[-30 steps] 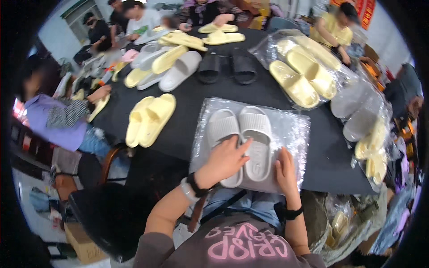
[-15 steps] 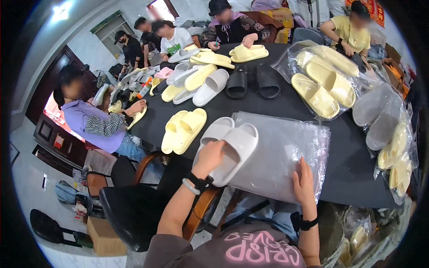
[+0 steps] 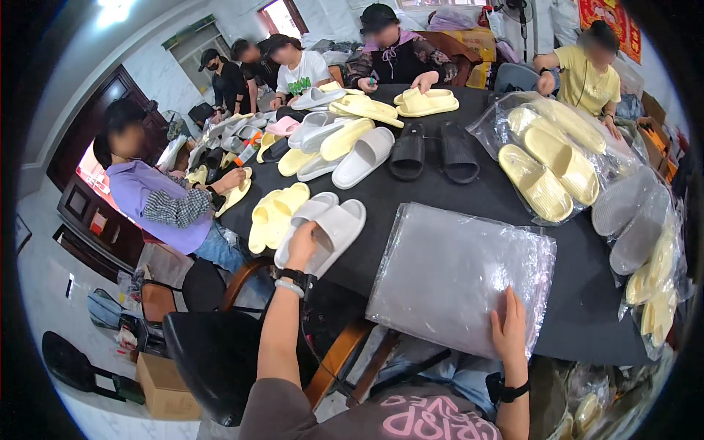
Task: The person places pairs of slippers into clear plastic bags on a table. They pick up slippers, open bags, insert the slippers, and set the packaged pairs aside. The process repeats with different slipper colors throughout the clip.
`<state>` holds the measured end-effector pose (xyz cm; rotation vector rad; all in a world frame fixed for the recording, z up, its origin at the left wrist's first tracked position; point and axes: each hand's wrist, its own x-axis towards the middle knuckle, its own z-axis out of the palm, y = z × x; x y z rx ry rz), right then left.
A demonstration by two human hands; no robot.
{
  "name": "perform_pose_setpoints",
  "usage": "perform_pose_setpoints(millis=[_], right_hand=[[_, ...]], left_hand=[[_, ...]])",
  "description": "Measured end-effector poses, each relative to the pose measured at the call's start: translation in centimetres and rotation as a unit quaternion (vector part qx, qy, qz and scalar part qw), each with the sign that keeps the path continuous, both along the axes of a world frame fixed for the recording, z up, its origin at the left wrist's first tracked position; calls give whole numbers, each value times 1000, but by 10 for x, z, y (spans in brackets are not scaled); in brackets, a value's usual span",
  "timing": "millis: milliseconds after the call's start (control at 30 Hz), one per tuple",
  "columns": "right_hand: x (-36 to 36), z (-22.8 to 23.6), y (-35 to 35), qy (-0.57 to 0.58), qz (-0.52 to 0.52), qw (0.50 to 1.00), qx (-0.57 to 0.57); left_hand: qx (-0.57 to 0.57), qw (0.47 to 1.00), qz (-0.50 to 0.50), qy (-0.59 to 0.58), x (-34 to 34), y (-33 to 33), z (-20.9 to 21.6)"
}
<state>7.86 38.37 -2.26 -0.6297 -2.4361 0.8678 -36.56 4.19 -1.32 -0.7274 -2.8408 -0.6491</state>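
Observation:
My left hand [image 3: 302, 246] grips a pair of light grey slide slippers [image 3: 343, 226], its fingers tucked in under the straps. They are at the table's near left edge, right beside a pair of pale yellow slippers [image 3: 273, 218]. A stack of clear plastic bags [image 3: 444, 271] lies flat in front of me. On the stack's right side rests my right hand [image 3: 510, 331], fingers stretched out and holding nothing.
Across the dark table [image 3: 411, 192] are black slippers [image 3: 408, 154] and a pile of mixed slippers [image 3: 315, 132]. Bagged yellow slippers [image 3: 561, 165] and bagged grey slippers [image 3: 632, 213] fill the right. Several people work around the table. An armchair [image 3: 213, 359] stands at my left.
My left hand has carried the grey slippers left, off the bag stack. The yellow pair has shifted left too. My right hand stays on the bags.

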Motion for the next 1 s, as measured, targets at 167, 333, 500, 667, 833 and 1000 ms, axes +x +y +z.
perform_pose_setpoints(millis=[167,333,500,667,833,1000], right_hand=[[-2,7,-5,-21,-15,1000,0],[-5,15,-8,-38,-24,999,13],[-6,6,-6,-26,-23,999,29],[-10,5,-13,1,-23,999,47],[-6,2,-8,-15,-36,996,85],[-2,28,-21,-91,15,991,94]], left_hand=[[-20,998,42,37,-49,-26,2],[-50,992,106,47,-83,-34,6],[-4,989,128,69,-108,-42,0],[-16,981,170,93,-91,-44,2],[159,977,-1,146,3,19,-12],[182,954,-125,-204,151,74,-16]])
